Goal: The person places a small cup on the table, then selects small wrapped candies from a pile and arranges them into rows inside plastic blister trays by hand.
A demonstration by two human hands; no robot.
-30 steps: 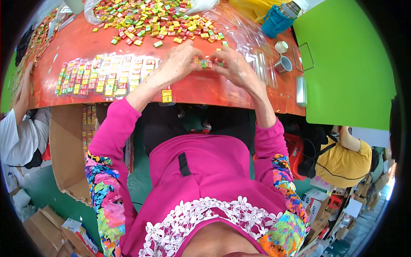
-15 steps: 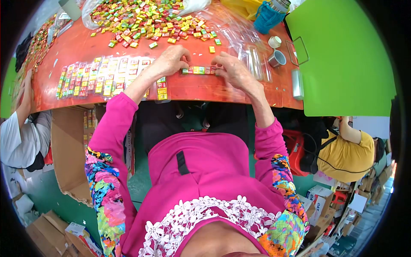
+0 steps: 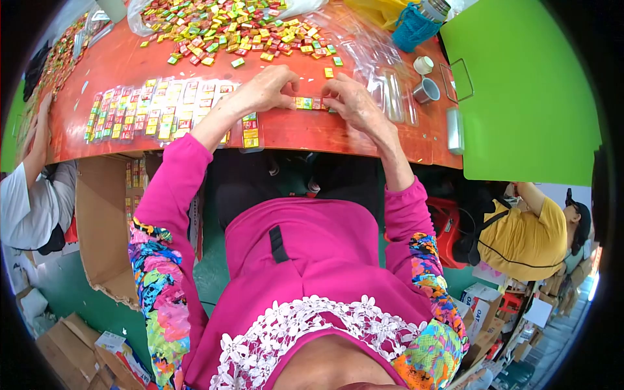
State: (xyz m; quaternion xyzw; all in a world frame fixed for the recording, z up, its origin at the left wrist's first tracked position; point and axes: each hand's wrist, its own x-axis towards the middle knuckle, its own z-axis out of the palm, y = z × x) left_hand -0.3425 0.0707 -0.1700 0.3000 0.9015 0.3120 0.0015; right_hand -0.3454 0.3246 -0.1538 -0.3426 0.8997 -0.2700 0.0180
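A short row of small red, yellow and green boxes (image 3: 309, 103) lies on the red table between my hands. My left hand (image 3: 274, 89) has its thumb and fingers closed at the left end of the row. At the right end, my right hand (image 3: 354, 103) pinches the boxes, and its fingers hide part of them. One loose yellow box (image 3: 329, 73) sits just beyond my hands. To the left, clear plastic packs filled with similar boxes (image 3: 153, 114) stand side by side, and a filled pack (image 3: 250, 132) lies below my left wrist.
A large heap of loose boxes (image 3: 221, 29) covers the far side of the table (image 3: 286, 138). Clear plastic trays (image 3: 390, 91), a grey cup (image 3: 426, 91) and a blue-covered bottle (image 3: 416, 27) are at the right. People sit at both sides. An open carton (image 3: 107, 227) stands below the table at left.
My left hand has moved slightly right, covering more of the row's left end. The row now shows shorter between my hands. The view has shifted a little.
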